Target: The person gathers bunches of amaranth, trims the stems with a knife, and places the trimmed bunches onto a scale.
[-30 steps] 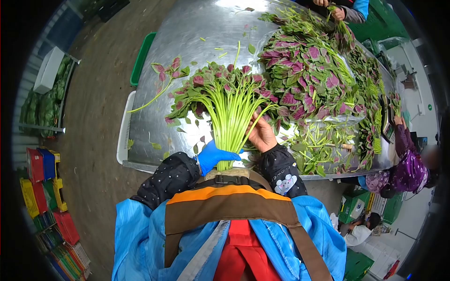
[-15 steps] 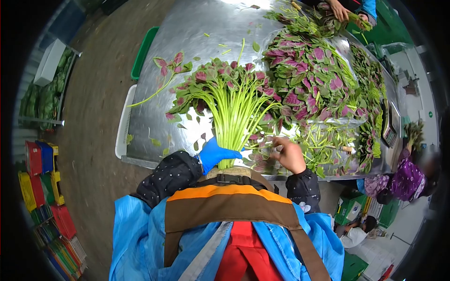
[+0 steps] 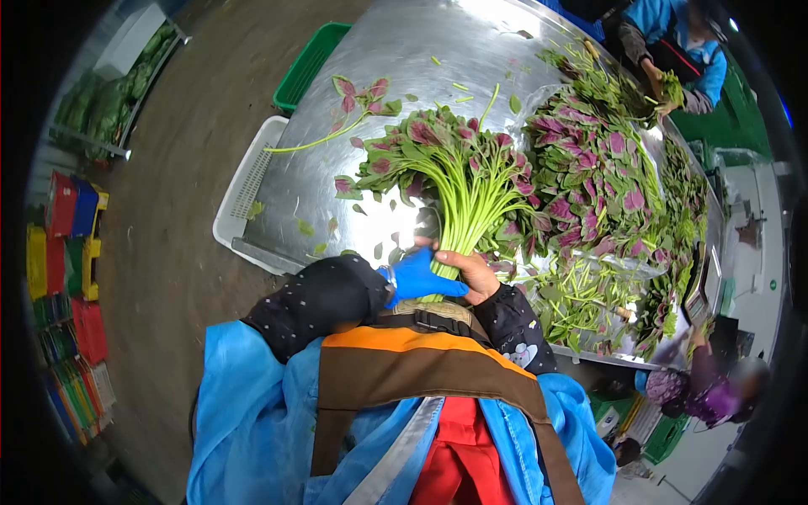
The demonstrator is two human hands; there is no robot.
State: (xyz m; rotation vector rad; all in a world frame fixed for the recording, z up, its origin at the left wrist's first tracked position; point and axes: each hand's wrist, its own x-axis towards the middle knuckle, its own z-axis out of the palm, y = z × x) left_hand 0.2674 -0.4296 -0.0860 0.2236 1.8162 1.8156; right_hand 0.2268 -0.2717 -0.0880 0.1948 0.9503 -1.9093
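A bunch of red amaranth (image 3: 467, 198) with long pale-green stems and purple-green leaves lies on the metal table, its stem ends toward my body. My left hand (image 3: 418, 276), in a blue glove, is closed round the stems near their lower ends. Bare, my right hand (image 3: 473, 271) wraps the same stems from the right, its thumb across the front. The right fingers are partly hidden behind the bunch. A loose amaranth sprig (image 3: 353, 115) lies up and left of the bunch.
The metal table (image 3: 379, 59) carries a large amaranth pile (image 3: 593, 168) and cut stems (image 3: 589, 290) on the right. A white basket (image 3: 244, 189) and green crate (image 3: 311, 63) stand at its left edge. A co-worker (image 3: 673, 59) handles greens at the far right.
My right hand has moved left onto the stems and closed round them, beside my left hand. The view has shifted, and the co-worker at the far right shows more fully.
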